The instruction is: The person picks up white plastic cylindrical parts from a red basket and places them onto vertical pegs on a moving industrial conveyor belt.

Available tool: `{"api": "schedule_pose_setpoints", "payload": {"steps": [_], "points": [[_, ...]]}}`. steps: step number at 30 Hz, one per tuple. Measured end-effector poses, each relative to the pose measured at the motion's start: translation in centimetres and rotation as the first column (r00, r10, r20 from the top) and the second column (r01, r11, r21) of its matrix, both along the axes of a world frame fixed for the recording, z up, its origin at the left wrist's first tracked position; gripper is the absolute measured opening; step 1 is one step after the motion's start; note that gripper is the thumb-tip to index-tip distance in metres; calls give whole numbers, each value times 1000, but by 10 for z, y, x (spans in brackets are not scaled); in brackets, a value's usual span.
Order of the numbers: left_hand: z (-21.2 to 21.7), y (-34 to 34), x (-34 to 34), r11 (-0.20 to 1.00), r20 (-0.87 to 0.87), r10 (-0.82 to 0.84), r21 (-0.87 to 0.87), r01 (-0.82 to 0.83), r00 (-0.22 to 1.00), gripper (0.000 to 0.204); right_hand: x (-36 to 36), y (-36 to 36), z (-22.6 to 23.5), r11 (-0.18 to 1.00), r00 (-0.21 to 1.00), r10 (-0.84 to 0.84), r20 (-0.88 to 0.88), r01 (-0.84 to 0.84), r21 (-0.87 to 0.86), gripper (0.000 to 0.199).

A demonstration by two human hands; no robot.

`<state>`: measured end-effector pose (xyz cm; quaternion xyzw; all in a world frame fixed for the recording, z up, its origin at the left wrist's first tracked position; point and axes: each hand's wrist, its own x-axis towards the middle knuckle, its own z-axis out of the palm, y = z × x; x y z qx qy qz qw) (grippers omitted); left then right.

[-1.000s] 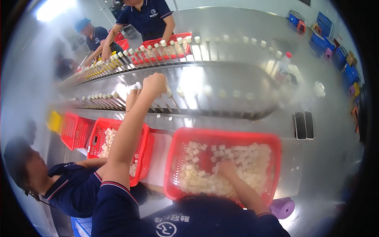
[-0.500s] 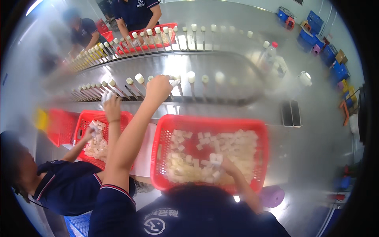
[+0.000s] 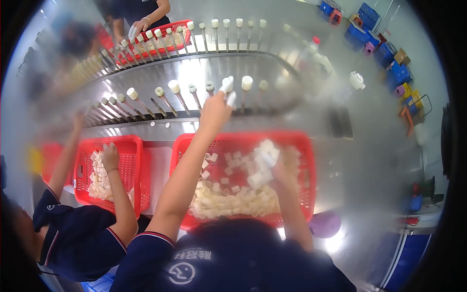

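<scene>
Apparently tends capped posts (image 3: 246, 83) at twelve o'clock with half-closed left hand (image 3: 216, 113), cannot tell hold; clasps white tubes (image 3: 258, 179) at four in right hand (image 3: 281, 176); needs steady aim next.

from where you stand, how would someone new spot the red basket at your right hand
Find the steel table and look along its near side. Take the wide red basket right before the wearer's dark shirt, holding short pale tubes. Unlike the basket on its left, it has a rounded purple object by its lower right corner.
</scene>
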<state>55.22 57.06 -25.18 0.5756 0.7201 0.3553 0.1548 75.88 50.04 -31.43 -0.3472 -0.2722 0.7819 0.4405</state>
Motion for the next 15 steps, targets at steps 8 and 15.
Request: {"api": "schedule_pose_setpoints", "payload": {"steps": [8,15], "points": [[-25,-140,9,883,544,-301,-150,444,783,50,-55,-3,15,948,980,-164,116,124,294,26],[-31,-170,-39,964,944,-10,-78,253,329,52,-65,-3,45,784,722,-126,680,-348,514,27]]}}
